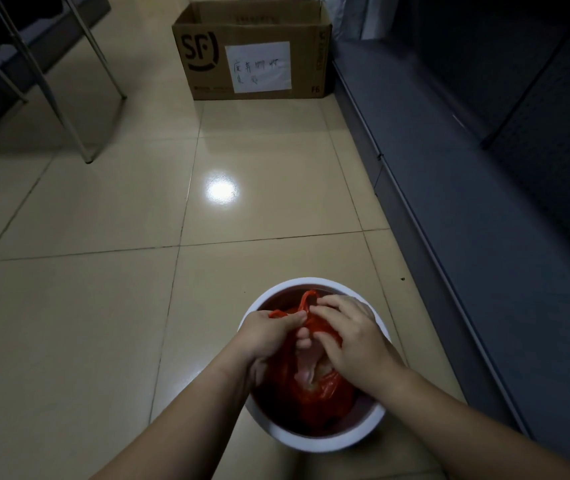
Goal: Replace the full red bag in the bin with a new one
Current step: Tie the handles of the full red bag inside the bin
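Observation:
A round white bin (314,441) stands on the tiled floor at the bottom centre of the head view. Inside it sits a full red bag (314,393) with pale rubbish showing through its top. My left hand (266,334) grips one red handle of the bag at the left of its mouth. My right hand (349,337) pinches the other red handle loop (306,297), and both hands meet over the bag's top. No new bag is in view.
An open cardboard box (252,53) with a white paper label stands on the floor straight ahead. Metal chair or table legs (69,98) are at the upper left. A dark grey cabinet (467,202) runs along the right side.

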